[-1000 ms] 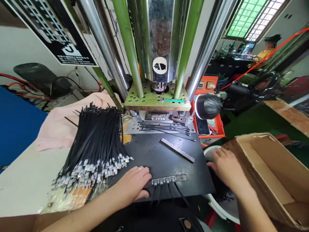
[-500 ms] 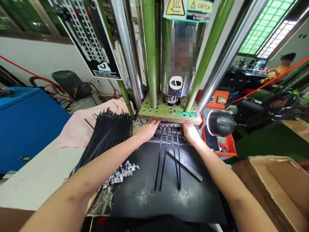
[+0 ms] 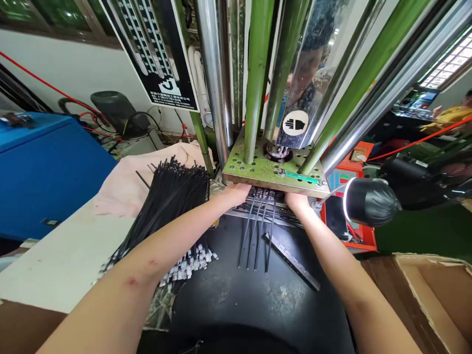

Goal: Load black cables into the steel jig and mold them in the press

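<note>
Both hands reach beneath the green drilled plate of an upright press. My left hand is under its front left edge, and my right hand is under the edge further right; the fingers of both are hidden. Between them lies a metal mould block, mostly covered by the plate. Several thin black cables run out from it toward me over the black work surface. A slotted metal bar lies slantwise on that surface, apart from both hands.
Left of my forearm lies a big bundle of black cables with whitish connector ends, near a pink cloth. A lamp wrapped in black stands right, beside a red control box. A cardboard box is lower right.
My hands have gone further under the plate, and the black cables' free ends have drawn back toward the press. The camera has turned, shifting the press rightward in view.
</note>
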{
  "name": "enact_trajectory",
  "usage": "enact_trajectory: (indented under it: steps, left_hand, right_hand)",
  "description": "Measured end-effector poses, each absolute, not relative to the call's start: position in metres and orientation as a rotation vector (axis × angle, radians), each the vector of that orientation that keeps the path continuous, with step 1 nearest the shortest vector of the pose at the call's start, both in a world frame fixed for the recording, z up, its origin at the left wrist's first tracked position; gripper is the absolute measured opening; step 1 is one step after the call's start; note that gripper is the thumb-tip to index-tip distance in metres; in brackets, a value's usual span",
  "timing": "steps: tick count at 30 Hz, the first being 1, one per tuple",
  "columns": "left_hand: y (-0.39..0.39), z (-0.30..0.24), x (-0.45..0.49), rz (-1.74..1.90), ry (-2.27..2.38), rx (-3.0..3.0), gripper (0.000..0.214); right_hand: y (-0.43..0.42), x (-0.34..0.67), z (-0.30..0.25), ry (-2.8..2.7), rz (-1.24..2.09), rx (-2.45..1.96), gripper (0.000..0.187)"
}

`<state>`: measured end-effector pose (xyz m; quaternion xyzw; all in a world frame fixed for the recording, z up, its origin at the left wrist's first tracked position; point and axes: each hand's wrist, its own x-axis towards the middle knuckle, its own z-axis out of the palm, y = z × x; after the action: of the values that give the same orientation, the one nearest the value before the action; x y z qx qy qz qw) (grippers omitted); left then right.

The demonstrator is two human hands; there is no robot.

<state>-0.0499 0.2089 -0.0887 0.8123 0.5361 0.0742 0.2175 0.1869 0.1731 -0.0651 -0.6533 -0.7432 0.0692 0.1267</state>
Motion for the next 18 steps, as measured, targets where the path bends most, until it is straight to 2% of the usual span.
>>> enact_trajectory:
  steps: [7, 11, 16, 18]
  left_hand:
    - [0.175, -0.077, -0.025, 0.216, 1.368, 2.532, 0.045]
    - [0.171, -0.068, -0.019, 0.215, 1.369, 2.594, 0.050]
    - [0.161, -0.049, -0.023, 0.190, 1.378, 2.623, 0.056]
    - [0.137, -0.038, -0.032, 0.203, 1.320, 2.605, 0.062]
  right_hand:
    - [0.145, 0.153, -0.068, -2.329, 0.160, -1.901, 0.045]
    - [0.147, 0.161, -0.071, -2.300, 0.128, -1.897, 0.052]
    - [0.133, 0.185, -0.067, -2.338, 0.168, -1.742, 0.072]
    - [0.115, 0.193, -0.064, -2.304, 0.143, -1.687, 0.067]
